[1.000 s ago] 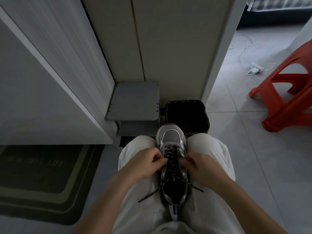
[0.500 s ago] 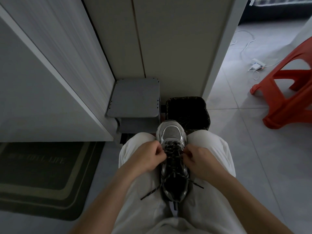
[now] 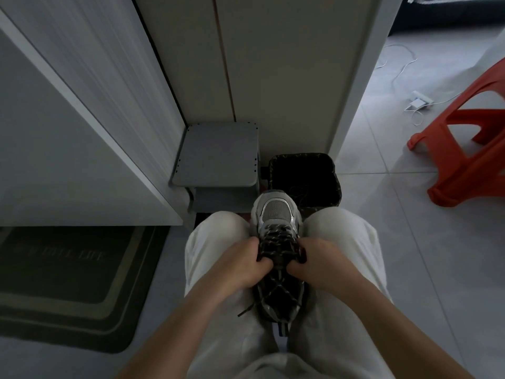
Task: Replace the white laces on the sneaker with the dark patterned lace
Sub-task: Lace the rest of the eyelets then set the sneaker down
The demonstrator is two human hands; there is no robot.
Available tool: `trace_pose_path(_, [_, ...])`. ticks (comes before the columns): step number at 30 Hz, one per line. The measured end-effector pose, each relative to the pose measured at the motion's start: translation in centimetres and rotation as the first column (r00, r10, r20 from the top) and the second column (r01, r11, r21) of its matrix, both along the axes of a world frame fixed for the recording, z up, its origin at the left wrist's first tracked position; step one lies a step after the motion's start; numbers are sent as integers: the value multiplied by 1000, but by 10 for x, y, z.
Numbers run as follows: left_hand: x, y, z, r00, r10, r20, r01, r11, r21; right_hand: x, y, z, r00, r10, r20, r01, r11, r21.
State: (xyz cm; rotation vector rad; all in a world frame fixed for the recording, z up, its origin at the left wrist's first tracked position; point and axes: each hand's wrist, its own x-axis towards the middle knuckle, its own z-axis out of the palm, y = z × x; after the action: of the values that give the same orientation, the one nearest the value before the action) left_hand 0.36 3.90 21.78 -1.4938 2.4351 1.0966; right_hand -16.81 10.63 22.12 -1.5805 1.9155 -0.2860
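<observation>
Both hands have closed in on the middle of the lacing since half a second ago; they were further apart at the shoe's sides, and now the thumbs nearly meet over the tongue. My view has hardly shifted in that time.

The sneaker (image 3: pixel 276 214) sits wedged between the knees, toe pointing away from me, heel toward the lap. The lace (image 3: pixel 277 242) is dark with pale flecks, and it criss-crosses the eyelets from near the toe back past the hands. One loose end trails off the shoe's left side onto the left thigh.

I see the left hand (image 3: pixel 240 266) with its fingers curled tight, gripping the lace at the left edge of the lacing, thumb tucked in toward the tongue. The right hand (image 3: pixel 319 265) mirrors it, fingers bent round the lace at the right edge, thumb pointing inward. Light is low, so I cannot tell exactly which crossing each hand has.

The legs wear pale trousers (image 3: pixel 213 242). Just beyond the toe stands a black bin (image 3: pixel 303 170) with dark strands lying inside it; whether those are laces I cannot tell. Beside the bin on its left is a grey step (image 3: pixel 218 157) against the cabinet. A dark mat (image 3: pixel 68 283) lies on the floor to the left. Off to the right are a red stool (image 3: pixel 470 149) and, behind it, a white charger (image 3: pixel 419 101) with its cable.
</observation>
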Motion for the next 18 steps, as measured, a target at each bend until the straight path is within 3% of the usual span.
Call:
trace_pose_path(3, [-2,-5,0,997,75,-31,-73,996,53,-5,-8,-6,999,-21,37,20,999,42])
trace_pose_path(7, [-23,-34,-15,998,31,54,-32,999,8,-19,-34,-23,1000,-31,6,30,997,68])
trace_pose_path(13, [-62,-53,-84,997,68,24,-72,971,228,-46,-51,-82,992,-86,-97,104,975,195])
trace_pose_path(18, [-84,-31,-175,992,64,111,-101,924,370,-62,-36,-163,989,-58,-136,102,933,345])
